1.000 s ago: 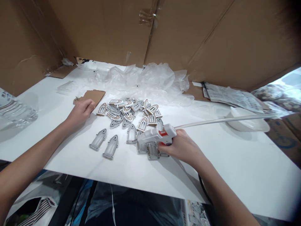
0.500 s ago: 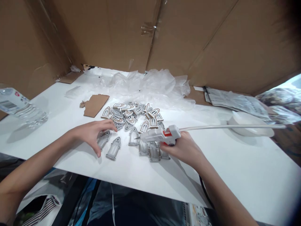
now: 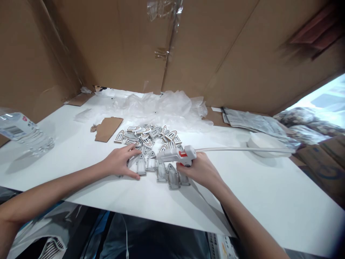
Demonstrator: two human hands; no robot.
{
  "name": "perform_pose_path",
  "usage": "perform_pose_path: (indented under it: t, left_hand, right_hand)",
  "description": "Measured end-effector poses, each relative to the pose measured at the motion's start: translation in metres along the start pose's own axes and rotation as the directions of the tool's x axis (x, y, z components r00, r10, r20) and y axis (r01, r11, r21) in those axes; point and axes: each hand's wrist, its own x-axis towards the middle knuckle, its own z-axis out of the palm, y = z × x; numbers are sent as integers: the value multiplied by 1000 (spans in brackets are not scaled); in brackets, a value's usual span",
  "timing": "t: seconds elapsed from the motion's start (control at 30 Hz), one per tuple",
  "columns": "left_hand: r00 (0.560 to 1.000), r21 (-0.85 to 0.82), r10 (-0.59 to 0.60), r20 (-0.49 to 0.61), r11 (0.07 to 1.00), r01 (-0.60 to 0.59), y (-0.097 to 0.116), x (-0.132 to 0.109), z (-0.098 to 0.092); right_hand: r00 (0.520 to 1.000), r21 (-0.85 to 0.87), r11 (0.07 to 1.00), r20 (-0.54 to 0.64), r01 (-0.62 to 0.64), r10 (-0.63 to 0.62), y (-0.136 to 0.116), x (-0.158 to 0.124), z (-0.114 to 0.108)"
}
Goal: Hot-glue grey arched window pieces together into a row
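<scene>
My left hand (image 3: 120, 162) is on the table with thumb and fingers spread apart. Its fingertips are at the ends of a grey arched window-shaped piece (image 3: 141, 165), which lies flat. Another grey piece is partly hidden under this hand. My right hand (image 3: 202, 168) is wrapped around the handle of a white glue gun (image 3: 172, 155) with a red part, its nozzle pointing left near a second arched piece (image 3: 151, 163). A clear glue stick (image 3: 237, 149) sticks out of the gun's back. Several more grey pieces lie below the gun, among them a frame piece (image 3: 173, 177).
Behind the hands is a pile of white-and-brown arched pieces (image 3: 145, 136). Crumpled clear plastic (image 3: 172, 108) and a torn cardboard scrap (image 3: 109, 129) lie farther back. A water bottle (image 3: 25, 129) is at left, a white bowl (image 3: 262, 144) at right. Cardboard walls (image 3: 113, 43) enclose the back.
My left hand has moved right, and the nearest grey piece has shifted right and straightened beside its neighbour. My right hand still holds the glue gun. The view has turned slightly.
</scene>
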Motion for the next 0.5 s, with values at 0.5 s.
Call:
perform_pose_path:
  t: [0.5]
  left_hand:
    - [1000,-82,27,-4,996,-28,10,15,7]
  right_hand:
    - [997,-136,988,-4,-76,76,-6,8,0]
